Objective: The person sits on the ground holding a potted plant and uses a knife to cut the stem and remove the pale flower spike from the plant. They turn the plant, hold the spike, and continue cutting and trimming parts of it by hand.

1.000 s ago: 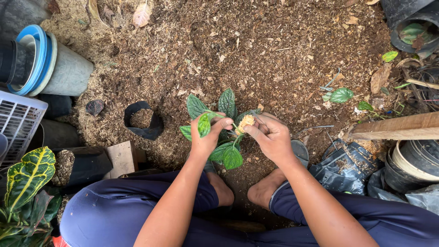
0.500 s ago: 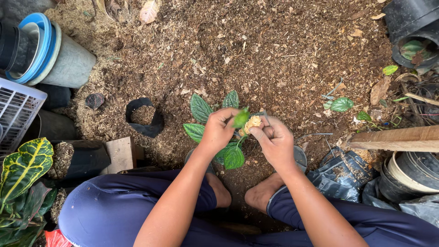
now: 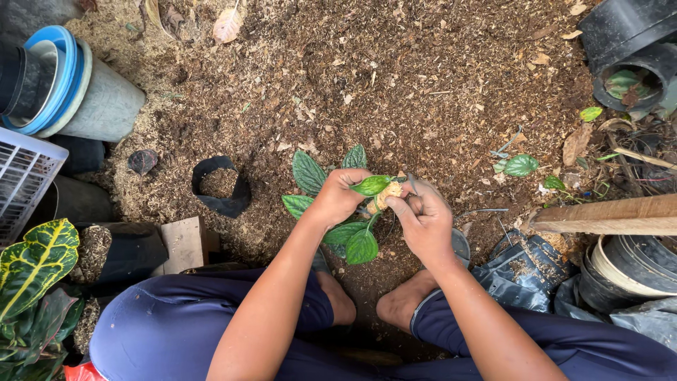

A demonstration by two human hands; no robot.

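No packages, labels, signs or screens in sight.

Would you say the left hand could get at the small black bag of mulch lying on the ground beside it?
Probably yes: the small black bag lies open on bare mulch, nothing between. But the left hand grips the leafy cutting, so it would have to let go.

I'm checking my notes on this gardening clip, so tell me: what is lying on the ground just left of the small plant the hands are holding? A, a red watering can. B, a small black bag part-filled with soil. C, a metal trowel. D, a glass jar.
B: a small black bag with soil inside sits open on the mulch, left of the leafy plant that the left hand and right hand grip.
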